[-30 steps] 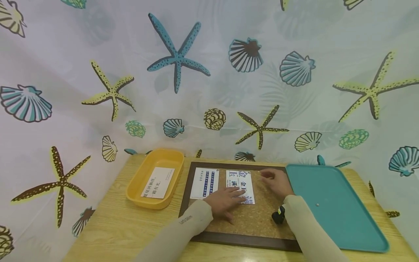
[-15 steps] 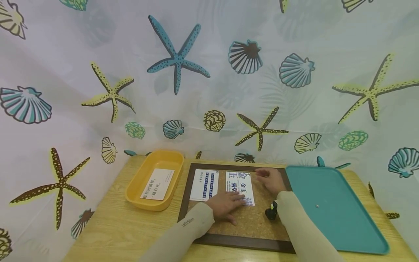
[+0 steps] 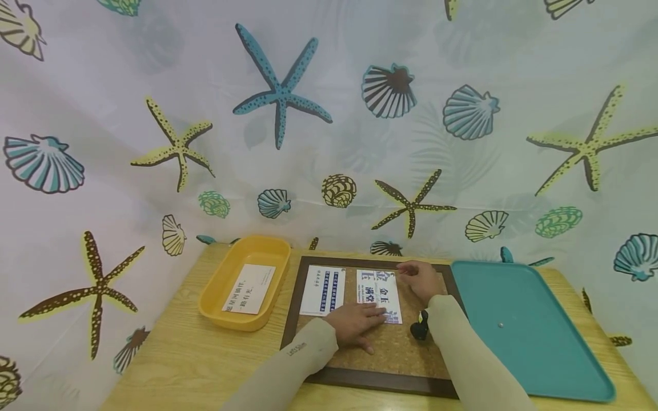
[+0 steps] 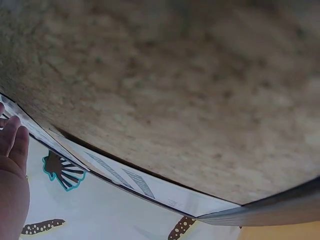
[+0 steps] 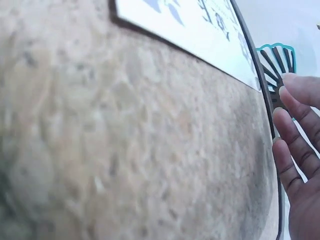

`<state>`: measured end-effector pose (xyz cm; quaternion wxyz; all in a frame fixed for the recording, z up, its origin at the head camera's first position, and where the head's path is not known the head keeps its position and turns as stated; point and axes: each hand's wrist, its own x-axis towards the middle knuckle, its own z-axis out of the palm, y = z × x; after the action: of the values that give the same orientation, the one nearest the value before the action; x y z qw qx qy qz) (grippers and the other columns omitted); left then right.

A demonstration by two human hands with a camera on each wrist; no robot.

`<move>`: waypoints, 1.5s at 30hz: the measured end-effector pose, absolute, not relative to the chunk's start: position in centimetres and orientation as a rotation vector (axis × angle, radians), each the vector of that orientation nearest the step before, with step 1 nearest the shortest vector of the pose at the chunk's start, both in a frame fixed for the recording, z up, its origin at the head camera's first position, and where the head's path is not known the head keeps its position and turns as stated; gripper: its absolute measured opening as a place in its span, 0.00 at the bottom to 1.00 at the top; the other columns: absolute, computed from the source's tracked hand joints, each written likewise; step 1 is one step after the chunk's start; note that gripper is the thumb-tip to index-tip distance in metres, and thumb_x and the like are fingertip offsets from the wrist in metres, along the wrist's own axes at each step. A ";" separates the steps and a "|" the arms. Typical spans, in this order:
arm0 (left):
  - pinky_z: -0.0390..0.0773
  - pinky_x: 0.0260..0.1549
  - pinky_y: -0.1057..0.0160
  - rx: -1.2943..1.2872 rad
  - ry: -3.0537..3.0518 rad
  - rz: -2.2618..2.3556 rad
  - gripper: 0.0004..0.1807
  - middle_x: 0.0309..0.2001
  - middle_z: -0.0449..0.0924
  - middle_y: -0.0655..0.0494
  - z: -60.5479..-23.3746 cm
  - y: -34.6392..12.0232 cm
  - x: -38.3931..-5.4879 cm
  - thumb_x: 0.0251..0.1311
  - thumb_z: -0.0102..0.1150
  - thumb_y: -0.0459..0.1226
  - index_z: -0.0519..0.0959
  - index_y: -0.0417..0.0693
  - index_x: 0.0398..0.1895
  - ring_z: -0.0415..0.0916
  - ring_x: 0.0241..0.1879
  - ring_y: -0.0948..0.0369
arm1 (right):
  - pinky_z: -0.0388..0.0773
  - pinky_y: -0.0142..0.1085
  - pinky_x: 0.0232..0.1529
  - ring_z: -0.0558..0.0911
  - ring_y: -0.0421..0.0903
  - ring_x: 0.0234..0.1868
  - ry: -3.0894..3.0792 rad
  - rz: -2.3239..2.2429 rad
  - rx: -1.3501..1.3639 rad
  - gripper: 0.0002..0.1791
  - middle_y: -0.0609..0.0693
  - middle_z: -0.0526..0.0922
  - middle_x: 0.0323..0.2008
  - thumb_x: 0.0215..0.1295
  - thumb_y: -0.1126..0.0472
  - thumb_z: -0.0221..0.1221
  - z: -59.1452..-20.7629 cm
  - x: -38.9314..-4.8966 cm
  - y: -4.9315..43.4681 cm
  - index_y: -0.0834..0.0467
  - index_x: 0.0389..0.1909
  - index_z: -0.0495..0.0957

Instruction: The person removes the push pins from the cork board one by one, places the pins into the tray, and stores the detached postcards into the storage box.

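Observation:
My left hand lies flat with fingers spread, its fingertips on the lower part of a white card printed in purple and blue. That card rests on a cork board with a dark frame. At the card's upper right corner, my right hand hovers with bent fingers. In the right wrist view its thumb and index tips come close together; I cannot tell whether something tiny is between them. A second white card with blue text bands lies left of it. Both cards have a small dark spot at the upper right corner.
A yellow bin holding another printed card stands on the wooden table at left. To the right lies a teal tray with one small shiny piece. A black wrist device sits at the right cuff. Behind hangs a patterned curtain.
The right hand has shifted slightly left, closer to the purple card's upper right corner. The left hand has slid a little lower, uncovering more of the card's print.

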<state>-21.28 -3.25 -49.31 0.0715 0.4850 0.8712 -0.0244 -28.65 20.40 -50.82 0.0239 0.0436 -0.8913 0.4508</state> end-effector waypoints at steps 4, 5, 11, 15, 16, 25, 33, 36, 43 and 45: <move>0.57 0.68 0.61 1.449 2.608 -0.038 0.43 0.74 0.54 0.58 -49.3 -3.5 -21.3 0.58 0.51 0.62 0.61 0.51 0.73 0.52 0.72 0.60 | 0.77 0.46 0.45 0.80 0.54 0.43 -2.733 1.415 0.114 0.11 0.58 0.84 0.41 0.62 0.69 0.62 -51.1 -29.1 19.9 0.65 0.45 0.82; 0.58 0.68 0.61 1.446 2.607 -0.036 0.42 0.74 0.54 0.58 -49.3 -3.5 -21.2 0.58 0.51 0.62 0.61 0.51 0.73 0.52 0.72 0.60 | 0.77 0.46 0.45 0.81 0.53 0.43 -2.735 1.413 0.111 0.11 0.58 0.84 0.41 0.61 0.69 0.62 -51.1 -29.1 19.8 0.65 0.44 0.82; 0.61 0.67 0.59 1.417 2.609 -0.051 0.42 0.74 0.54 0.60 -49.1 -3.3 -21.0 0.58 0.51 0.62 0.62 0.53 0.73 0.52 0.72 0.61 | 0.76 0.47 0.47 0.80 0.53 0.43 -2.767 1.388 0.039 0.11 0.57 0.84 0.40 0.60 0.69 0.63 -51.4 -29.4 19.2 0.63 0.44 0.82; 0.62 0.66 0.58 1.406 2.601 -0.036 0.41 0.74 0.54 0.60 -49.1 -3.3 -20.9 0.58 0.52 0.61 0.63 0.53 0.72 0.52 0.72 0.61 | 0.76 0.48 0.47 0.81 0.53 0.43 -2.751 1.404 -0.003 0.11 0.57 0.84 0.41 0.60 0.69 0.62 -51.8 -29.6 18.9 0.63 0.44 0.82; 0.62 0.66 0.58 1.406 2.598 -0.032 0.41 0.74 0.54 0.60 -49.1 -3.3 -21.0 0.58 0.52 0.61 0.63 0.54 0.72 0.52 0.72 0.61 | 0.76 0.48 0.47 0.81 0.53 0.43 -2.742 1.413 -0.010 0.11 0.57 0.84 0.40 0.60 0.69 0.63 -52.0 -29.7 18.9 0.64 0.44 0.83; 0.61 0.66 0.61 1.427 2.585 -0.016 0.41 0.74 0.54 0.60 -49.6 -3.2 -21.2 0.56 0.53 0.61 0.64 0.54 0.71 0.52 0.72 0.60 | 0.76 0.47 0.46 0.81 0.54 0.43 -2.730 1.418 -0.059 0.11 0.59 0.84 0.41 0.59 0.69 0.63 -52.5 -29.8 18.4 0.64 0.44 0.83; 0.60 0.67 0.61 1.395 2.576 0.016 0.40 0.74 0.53 0.60 -49.7 -3.2 -21.3 0.57 0.54 0.60 0.63 0.54 0.72 0.50 0.73 0.61 | 0.76 0.46 0.44 0.81 0.54 0.43 -2.753 1.385 -0.082 0.10 0.58 0.84 0.40 0.60 0.69 0.62 -52.1 -30.0 18.1 0.64 0.43 0.83; 0.59 0.67 0.63 1.391 2.569 0.041 0.40 0.75 0.53 0.60 -49.7 -3.3 -21.3 0.57 0.54 0.59 0.63 0.53 0.72 0.50 0.73 0.61 | 0.77 0.46 0.44 0.81 0.54 0.42 -2.757 1.383 -0.083 0.09 0.58 0.84 0.39 0.61 0.70 0.62 -51.9 -30.1 17.8 0.64 0.42 0.82; 0.59 0.67 0.62 1.424 2.571 0.042 0.40 0.74 0.54 0.58 -49.7 -3.4 -21.4 0.57 0.55 0.59 0.65 0.53 0.71 0.51 0.73 0.60 | 0.76 0.46 0.42 0.81 0.51 0.38 -2.810 1.292 -0.125 0.06 0.56 0.83 0.36 0.63 0.68 0.60 -51.5 -30.4 17.3 0.63 0.40 0.81; 0.60 0.67 0.63 1.427 2.570 0.041 0.40 0.74 0.55 0.58 -49.7 -3.4 -21.4 0.56 0.55 0.59 0.65 0.53 0.71 0.52 0.73 0.60 | 0.76 0.45 0.41 0.81 0.50 0.37 -2.827 1.272 -0.137 0.06 0.56 0.83 0.35 0.64 0.67 0.60 -51.4 -30.4 17.2 0.63 0.40 0.81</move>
<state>-21.39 -3.41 -49.74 0.1006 0.4829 0.8698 0.0140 -30.39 17.23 -51.41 0.0195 -0.0441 -0.9109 0.4098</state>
